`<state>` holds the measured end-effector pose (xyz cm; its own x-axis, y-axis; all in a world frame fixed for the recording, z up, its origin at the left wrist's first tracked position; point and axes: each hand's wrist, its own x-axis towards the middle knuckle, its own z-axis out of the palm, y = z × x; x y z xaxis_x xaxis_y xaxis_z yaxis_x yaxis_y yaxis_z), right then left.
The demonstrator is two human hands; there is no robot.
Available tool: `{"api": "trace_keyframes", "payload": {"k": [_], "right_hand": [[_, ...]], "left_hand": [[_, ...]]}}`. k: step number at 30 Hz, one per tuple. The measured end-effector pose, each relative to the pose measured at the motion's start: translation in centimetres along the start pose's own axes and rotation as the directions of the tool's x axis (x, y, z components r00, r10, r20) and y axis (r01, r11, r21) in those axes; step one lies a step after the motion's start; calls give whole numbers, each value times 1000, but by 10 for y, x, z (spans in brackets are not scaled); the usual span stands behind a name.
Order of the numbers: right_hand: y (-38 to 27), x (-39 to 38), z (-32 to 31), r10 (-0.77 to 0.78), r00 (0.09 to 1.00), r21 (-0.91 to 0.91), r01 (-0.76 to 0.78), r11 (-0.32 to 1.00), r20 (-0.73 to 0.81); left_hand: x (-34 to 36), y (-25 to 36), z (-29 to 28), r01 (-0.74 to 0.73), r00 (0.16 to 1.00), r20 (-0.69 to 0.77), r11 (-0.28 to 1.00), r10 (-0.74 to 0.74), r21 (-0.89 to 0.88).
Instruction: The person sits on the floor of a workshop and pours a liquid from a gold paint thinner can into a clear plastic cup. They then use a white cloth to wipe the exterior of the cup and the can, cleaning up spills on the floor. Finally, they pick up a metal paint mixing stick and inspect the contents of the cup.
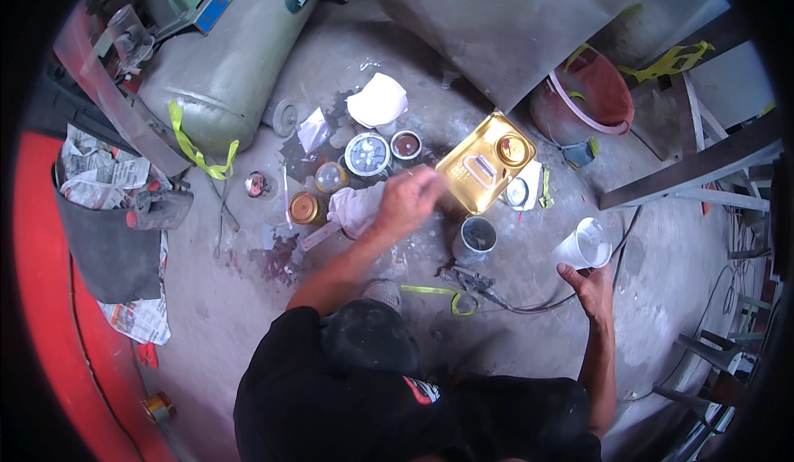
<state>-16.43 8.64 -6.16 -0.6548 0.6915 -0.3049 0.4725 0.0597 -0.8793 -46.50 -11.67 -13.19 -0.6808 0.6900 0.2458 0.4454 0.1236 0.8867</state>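
Dusty concrete floor, left hand apparently on dented rectangular gold tin

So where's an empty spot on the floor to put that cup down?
Bare floor lies right of the right hand and clear cup. More lies left of the left forearm. Around the gold can and small tins it is crowded.

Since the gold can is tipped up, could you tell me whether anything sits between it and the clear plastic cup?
Yes: the grey tin stands on the floor roughly between the gold can, held by the left hand, and the clear plastic cup in the right hand.
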Motion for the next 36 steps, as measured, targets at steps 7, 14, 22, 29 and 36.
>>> {"api": "trace_keyframes", "payload": {"k": [7,14,22,29,36], "right_hand": [[-3,-13,-3,-161,987,-161,155,975,-25],[-32,-10,0,-463,886,-214,447,869,-27],[-25,-20,11,-404,911,-108,411,905,77],[-1,-16,19,-16,759,-349,318,881,651],[-7,50,41,-99,747,-321,397,860,658]], "left_hand": [[-21,41,35,-518,848,-42,844,528,136],[12,93,29,-585,755,346,810,557,-29],[4,114,96,-344,659,677,932,327,-115],[-53,50,68,475,516,854,854,-73,-214],[-92,21,-11,62,361,893,962,-270,266]]}}
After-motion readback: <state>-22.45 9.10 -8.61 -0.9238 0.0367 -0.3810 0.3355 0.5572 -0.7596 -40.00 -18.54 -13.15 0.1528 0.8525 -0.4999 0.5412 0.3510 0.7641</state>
